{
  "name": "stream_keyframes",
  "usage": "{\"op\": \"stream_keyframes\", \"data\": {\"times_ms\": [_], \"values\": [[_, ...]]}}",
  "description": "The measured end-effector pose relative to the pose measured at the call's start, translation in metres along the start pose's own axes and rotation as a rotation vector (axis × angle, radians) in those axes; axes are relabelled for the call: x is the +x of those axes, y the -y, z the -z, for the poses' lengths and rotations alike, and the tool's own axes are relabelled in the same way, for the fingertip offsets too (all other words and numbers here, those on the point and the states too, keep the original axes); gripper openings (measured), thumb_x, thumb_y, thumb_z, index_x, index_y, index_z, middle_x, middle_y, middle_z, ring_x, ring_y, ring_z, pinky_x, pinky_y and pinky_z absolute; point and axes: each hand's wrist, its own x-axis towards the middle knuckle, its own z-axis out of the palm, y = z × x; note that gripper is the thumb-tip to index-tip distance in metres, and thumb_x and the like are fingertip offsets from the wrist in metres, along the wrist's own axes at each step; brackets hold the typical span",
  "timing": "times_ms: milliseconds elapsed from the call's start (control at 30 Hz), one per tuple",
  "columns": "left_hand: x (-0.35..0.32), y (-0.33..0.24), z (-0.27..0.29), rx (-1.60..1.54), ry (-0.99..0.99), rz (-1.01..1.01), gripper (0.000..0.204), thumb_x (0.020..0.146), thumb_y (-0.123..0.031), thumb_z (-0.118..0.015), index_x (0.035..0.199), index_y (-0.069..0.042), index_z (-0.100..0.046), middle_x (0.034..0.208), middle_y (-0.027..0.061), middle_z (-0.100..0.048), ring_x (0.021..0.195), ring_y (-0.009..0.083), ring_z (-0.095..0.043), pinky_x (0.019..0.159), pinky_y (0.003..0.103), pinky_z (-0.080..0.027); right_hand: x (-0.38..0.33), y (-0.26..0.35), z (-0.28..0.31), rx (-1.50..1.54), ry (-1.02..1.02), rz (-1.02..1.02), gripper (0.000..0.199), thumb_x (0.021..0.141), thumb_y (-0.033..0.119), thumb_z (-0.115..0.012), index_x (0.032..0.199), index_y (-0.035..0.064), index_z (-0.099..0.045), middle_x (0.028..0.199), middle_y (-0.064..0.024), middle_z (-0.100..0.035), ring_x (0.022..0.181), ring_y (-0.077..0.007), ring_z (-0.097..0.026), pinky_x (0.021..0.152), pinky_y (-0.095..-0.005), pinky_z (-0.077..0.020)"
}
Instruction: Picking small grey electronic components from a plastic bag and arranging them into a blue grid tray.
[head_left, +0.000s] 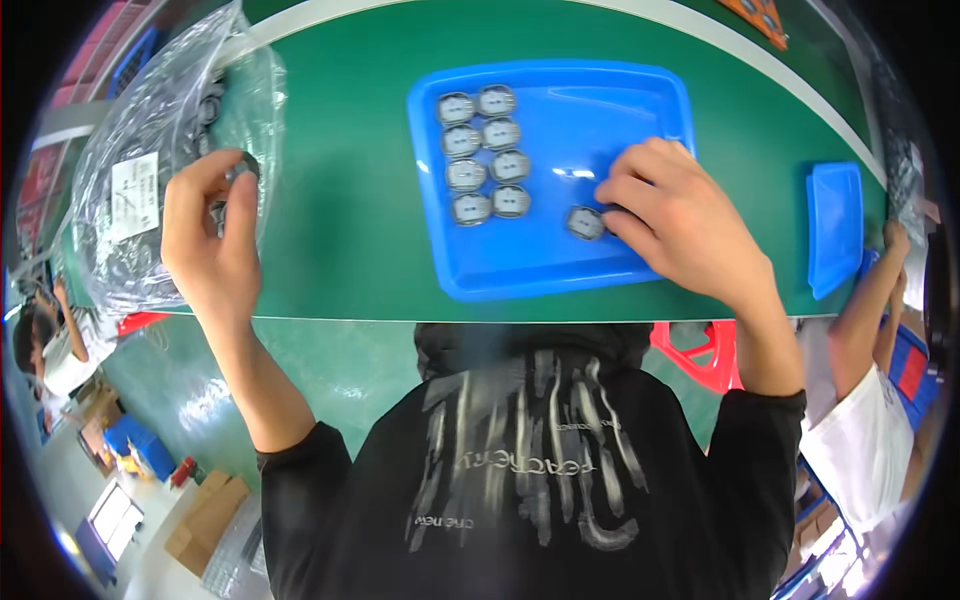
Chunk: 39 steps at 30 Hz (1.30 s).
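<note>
Small round grey part (585, 222), right of centre in blue tray (560, 270), touched by right hand (675, 215), fingers curled, hold not discernible. Left hand (210, 235), upper left, pinching similar part (240, 168) beside plastic bag (150, 150). Risk: nudging the two-column row (483, 155).

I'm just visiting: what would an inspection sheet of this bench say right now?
Surface: green table, mostly bare.
Job's things: blue tray with eight round grey parts in two columns, one more part apart; clear plastic bag of similar parts.
Clutter: small blue tray at the right edge.
Grips: left hand pinches a part at the bag; right hand fingers touch the lone part.
Cables: nothing seen.
Surroundings: other people, red stool, cardboard boxes.
</note>
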Motion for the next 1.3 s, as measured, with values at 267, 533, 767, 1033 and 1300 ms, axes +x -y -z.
{"op": "stream_keyframes", "data": {"times_ms": [267,533,767,1033,1300], "values": [[-0.068,-0.022,-0.063,-0.075,0.112,-0.184,0.025,0.078,0.001,-0.079,0.101,-0.006,-0.071,0.110,0.0109,-0.067,0.096,0.0310,-0.066,0.082,0.038,-0.054,0.004,0.017,-0.008,0.046,-0.040,0.035,0.028,0.077,0.013,-0.079,0.101,0.0048,-0.065,0.101,-0.0092,-0.062,0.097,-0.0322,-0.057,0.086,-0.0429,-0.0458],[-0.066,-0.023,-0.065,0.021,0.085,-0.244,0.027,0.071,-0.004,-0.083,0.095,-0.007,-0.071,0.103,0.0077,-0.066,0.095,0.0302,-0.060,0.084,0.040,-0.050,0.012,0.018,-0.017,0.084,-0.064,0.215,0.022,0.075,0.009,-0.079,0.094,0.0056,-0.068,0.101,-0.0084,-0.061,0.096,-0.0303,-0.058,0.084,-0.0412,-0.0481],[-0.070,-0.071,-0.071,-0.124,0.164,-0.478,0.029,0.067,-0.006,-0.085,0.093,-0.008,-0.073,0.102,0.0087,-0.062,0.094,0.0313,-0.055,0.081,0.042,-0.046,0.015,0.019,-0.018,0.139,-0.057,0.237,0.016,0.076,0.006,-0.077,0.092,0.0061,-0.072,0.093,-0.0068,-0.057,0.091,-0.0273,-0.057,0.080,-0.0395,-0.0480],[-0.064,-0.077,-0.072,-0.037,0.364,-0.368,0.022,0.070,-0.005,-0.080,0.091,-0.007,-0.075,0.112,0.0087,-0.060,0.106,0.0334,-0.048,0.088,0.044,-0.040,0.024,0.024,-0.027,0.079,-0.091,0.304,0.015,0.077,0.007,-0.075,0.090,0.0047,-0.070,0.090,-0.0068,-0.055,0.087,-0.0265,-0.055,0.075,-0.0396,-0.0456],[-0.057,-0.076,-0.072,-0.043,0.392,-0.363,0.022,0.071,-0.004,-0.077,0.092,-0.009,-0.076,0.114,0.0100,-0.060,0.108,0.0348,-0.049,0.091,0.045,-0.041,0.024,0.026,-0.029,0.072,-0.102,0.282,0.019,0.075,0.005,-0.075,0.093,0.0037,-0.069,0.091,-0.0071,-0.055,0.088,-0.0272,-0.056,0.076,-0.0399,-0.0462]]}}
